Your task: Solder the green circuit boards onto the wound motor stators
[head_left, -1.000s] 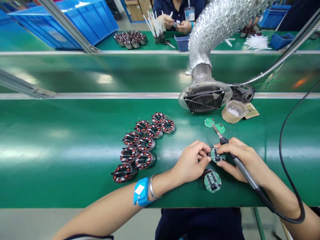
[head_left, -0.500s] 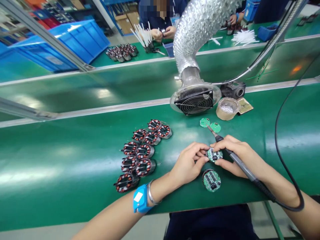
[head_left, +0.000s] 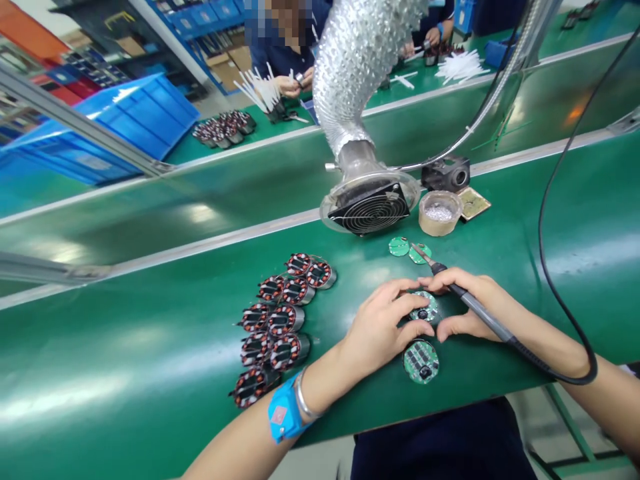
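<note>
both hands (head_left: 385, 323) (head_left: 473, 307) pinch one stator board (head_left: 424, 311); right grip also closed on soldering iron (head_left: 480, 310), whose hot tip could slip onto fingers.

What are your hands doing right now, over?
Left hand and right hand pinch the round circuit board. Right also grips the soldering iron. Second board lies just below.

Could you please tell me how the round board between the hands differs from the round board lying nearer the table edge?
The held board is pinched between the left hand and right hand and partly covered by fingers; the near board lies free and fully visible, closer to the table edge. Both are round, green boards sitting on motor parts.
</note>
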### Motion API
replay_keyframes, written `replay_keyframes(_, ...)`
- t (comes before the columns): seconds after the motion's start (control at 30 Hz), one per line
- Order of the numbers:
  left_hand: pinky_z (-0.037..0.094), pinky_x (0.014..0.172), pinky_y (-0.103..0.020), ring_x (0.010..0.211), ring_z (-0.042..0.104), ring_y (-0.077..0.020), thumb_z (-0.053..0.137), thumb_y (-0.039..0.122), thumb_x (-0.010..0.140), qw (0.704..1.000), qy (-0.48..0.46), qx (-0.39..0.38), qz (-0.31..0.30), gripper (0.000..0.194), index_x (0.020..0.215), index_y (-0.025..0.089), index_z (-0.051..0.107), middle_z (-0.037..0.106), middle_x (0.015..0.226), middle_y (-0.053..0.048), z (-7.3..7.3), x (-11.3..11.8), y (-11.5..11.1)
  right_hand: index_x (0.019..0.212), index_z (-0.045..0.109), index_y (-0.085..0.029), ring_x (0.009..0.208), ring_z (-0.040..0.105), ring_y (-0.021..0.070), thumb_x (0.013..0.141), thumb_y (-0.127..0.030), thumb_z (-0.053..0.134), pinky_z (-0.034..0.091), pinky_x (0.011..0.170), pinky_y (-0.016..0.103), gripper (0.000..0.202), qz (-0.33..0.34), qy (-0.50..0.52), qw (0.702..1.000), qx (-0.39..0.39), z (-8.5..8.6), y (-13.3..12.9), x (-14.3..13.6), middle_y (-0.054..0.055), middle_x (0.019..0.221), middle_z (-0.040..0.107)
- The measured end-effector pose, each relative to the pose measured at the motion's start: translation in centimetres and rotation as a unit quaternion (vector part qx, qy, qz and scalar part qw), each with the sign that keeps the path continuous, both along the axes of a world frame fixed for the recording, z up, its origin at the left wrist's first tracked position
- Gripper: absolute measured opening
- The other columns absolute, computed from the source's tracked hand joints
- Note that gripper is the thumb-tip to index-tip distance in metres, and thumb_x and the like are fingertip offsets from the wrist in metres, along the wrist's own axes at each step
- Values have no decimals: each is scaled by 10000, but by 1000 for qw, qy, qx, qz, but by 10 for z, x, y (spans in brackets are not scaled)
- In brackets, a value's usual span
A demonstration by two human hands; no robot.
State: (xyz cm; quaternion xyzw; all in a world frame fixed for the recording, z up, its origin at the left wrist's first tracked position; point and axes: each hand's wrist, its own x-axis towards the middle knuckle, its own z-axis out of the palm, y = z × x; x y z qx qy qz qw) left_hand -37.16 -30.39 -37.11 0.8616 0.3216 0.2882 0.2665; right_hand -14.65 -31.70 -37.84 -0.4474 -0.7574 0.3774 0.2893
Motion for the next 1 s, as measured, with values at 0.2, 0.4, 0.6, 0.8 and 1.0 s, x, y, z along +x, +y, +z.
replay_keyframes(0.2, 553, 822, -346, 906, 651, -211, 714, 329, 826, 996, 51, 72, 7, 381, 1146, 147, 614, 703, 1014, -85, 5, 2, -3, 1095, 420, -257, 1082, 671, 259, 664, -468, 824, 564, 859, 345, 628, -26, 64, 997, 19, -20, -10, -11, 99, 1218, 651)
replay_keyframes(0.4, 562, 775, -320, 875, 645, -202, 741, 248, 791, 995, 79, 58, 0, 391, 1153, 140, 641, 681, 963, -73, 9, 1, -2, 1050, 398, -253, 756, 717, 210, 727, -293, 725, 570, 660, 294, 461, -61, 41, 997, 8, -22, -17, -23, -11, 799, 669)
replay_keyframes(0.6, 560, 733, -312, 832, 636, -193, 728, 238, 795, 994, 95, 62, -3, 398, 1168, 134, 636, 669, 933, -69, 13, 0, -3, 1036, 403, -254, 807, 722, 197, 689, -221, 720, 569, 647, 267, 472, -59, 53, 996, 36, -20, -18, -24, 8, 932, 691)
replay_keyframes(0.8, 552, 716, -296, 810, 628, -182, 712, 254, 810, 991, 113, 75, 0, 398, 1184, 151, 626, 659, 919, -57, 10, -1, -4, 1011, 398, -254, 851, 726, 194, 700, -199, 708, 585, 677, 263, 443, -60, 56, 994, 68, -21, -19, -26, 18, 973, 697)
replay_keyframes(1.0, 557, 726, -292, 831, 656, -188, 700, 336, 835, 988, 83, 129, -1, 345, 1125, 157, 645, 694, 940, -73, 0, 0, 0, 1092, 409, -239, 988, 710, 220, 800, -226, 650, 602, 773, 301, 379, -56, 47, 990, 120, -26, -25, -29, 79, 1073, 693)
